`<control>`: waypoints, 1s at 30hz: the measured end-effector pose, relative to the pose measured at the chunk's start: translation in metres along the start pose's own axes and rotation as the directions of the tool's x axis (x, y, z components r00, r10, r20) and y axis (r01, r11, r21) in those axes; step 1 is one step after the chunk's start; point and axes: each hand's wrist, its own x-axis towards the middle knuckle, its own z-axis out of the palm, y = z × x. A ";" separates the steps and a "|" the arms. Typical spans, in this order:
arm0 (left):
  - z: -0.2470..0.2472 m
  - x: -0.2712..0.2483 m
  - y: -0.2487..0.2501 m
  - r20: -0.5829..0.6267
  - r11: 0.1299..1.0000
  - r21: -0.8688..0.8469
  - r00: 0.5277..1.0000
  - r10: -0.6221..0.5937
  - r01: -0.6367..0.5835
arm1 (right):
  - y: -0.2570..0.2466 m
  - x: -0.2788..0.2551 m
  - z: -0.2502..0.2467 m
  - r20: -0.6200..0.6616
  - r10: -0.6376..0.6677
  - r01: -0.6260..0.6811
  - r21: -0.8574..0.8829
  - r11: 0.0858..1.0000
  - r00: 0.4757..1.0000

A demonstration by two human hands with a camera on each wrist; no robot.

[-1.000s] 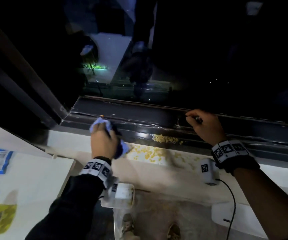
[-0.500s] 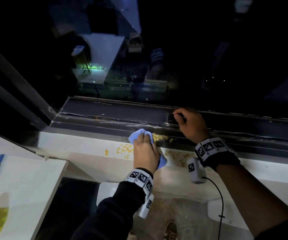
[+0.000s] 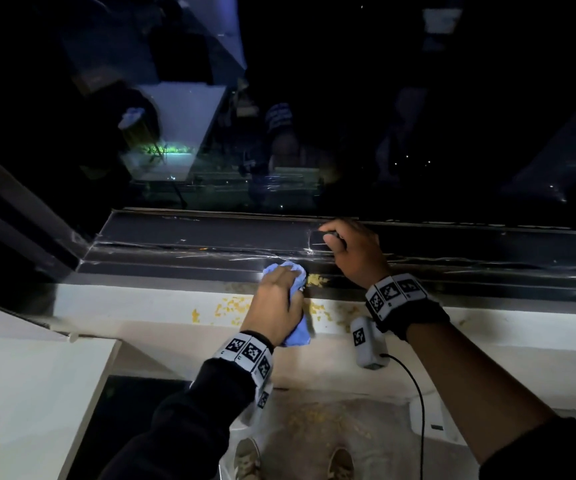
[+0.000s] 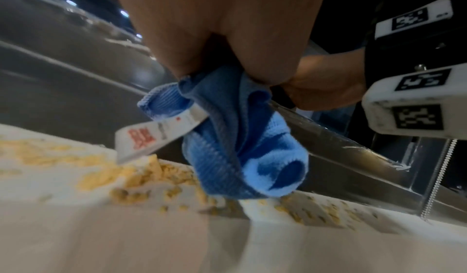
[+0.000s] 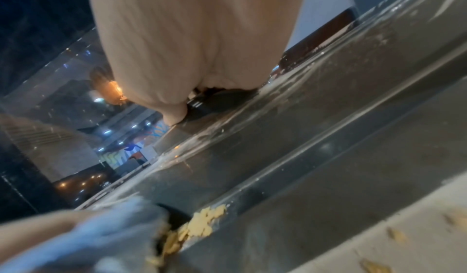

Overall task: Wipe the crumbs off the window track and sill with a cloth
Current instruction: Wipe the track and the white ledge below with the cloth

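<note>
My left hand (image 3: 276, 303) grips a bunched blue cloth (image 3: 295, 332) and presses it onto the white sill (image 3: 148, 304) at the edge of the dark window track (image 3: 193, 251). In the left wrist view the cloth (image 4: 242, 141) hangs from my fingers with its white label (image 4: 154, 137) over yellow crumbs (image 4: 141, 173). Crumbs (image 3: 317, 280) lie in the track just right of the cloth, and more crumbs (image 3: 233, 306) are smeared on the sill. My right hand (image 3: 356, 251) is curled on a small dark object (image 5: 215, 101) on the track's upper ledge.
Dark window glass (image 3: 314, 116) rises behind the track. A white table (image 3: 30, 393) stands at lower left. A white device (image 3: 366, 342) with a black cable (image 3: 418, 410) hangs under my right wrist. Crumbs are scattered on the floor (image 3: 314, 417) by my shoes.
My left hand with the cloth has swept rightwards along the sill towards my right hand, pushing crumbs with it. The right hand has stayed on the ledge.
</note>
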 end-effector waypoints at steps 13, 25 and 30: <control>0.011 0.004 0.023 0.124 0.980 0.095 0.979 0.163 -0.175 | 0.002 0.000 0.002 -0.002 -0.015 0.015 0.013 1.000 1.000; 0.007 0.017 0.027 0.361 0.964 0.122 0.915 0.180 -0.237 | 0.003 0.002 0.004 -0.025 -0.021 0.021 -0.004 1.000 0.999; -0.018 0.005 0.009 0.173 0.951 0.153 0.955 0.241 -0.268 | 0.001 0.001 0.008 -0.063 -0.040 0.039 -0.021 0.999 0.997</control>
